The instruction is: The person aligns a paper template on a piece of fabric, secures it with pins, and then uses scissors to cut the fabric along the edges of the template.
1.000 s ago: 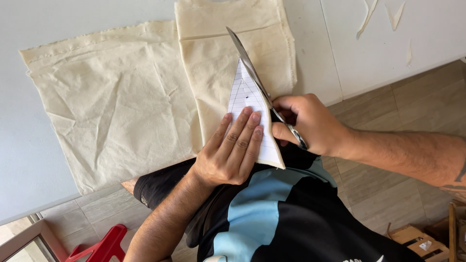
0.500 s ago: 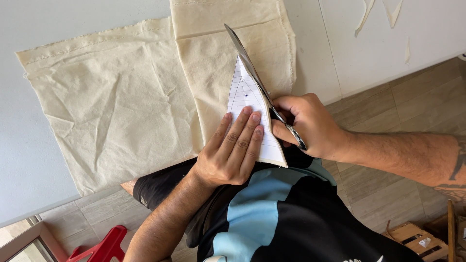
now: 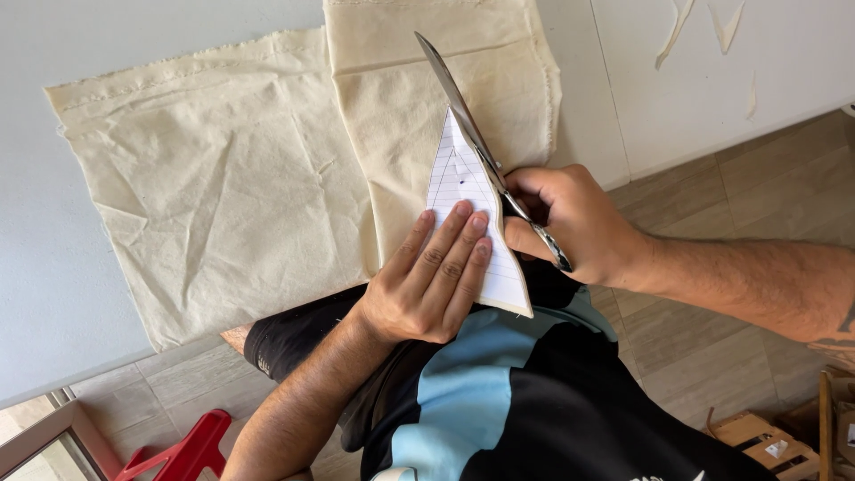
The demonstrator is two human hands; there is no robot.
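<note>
A triangular piece of lined paper point(image 3: 459, 183) lies on a folded strip of cream cloth point(image 3: 419, 107) at the near edge of a white table point(image 3: 125, 40). My left hand point(image 3: 432, 276) lies flat on the paper and cloth, fingers spread, pinning them down. My right hand point(image 3: 570, 223) grips metal scissors point(image 3: 463, 116). Their long blades run along the paper's right edge, tips pointing away over the cloth.
A larger cream cloth point(image 3: 214, 178) spreads to the left on the table. Paper scraps point(image 3: 677, 31) lie at the far right. A red stool point(image 3: 183, 454) and a wooden crate point(image 3: 770, 441) stand on the wood-look floor below.
The scissor tips have crept slightly farther up along the paper's edge. Both hands stay in nearly the same place.
</note>
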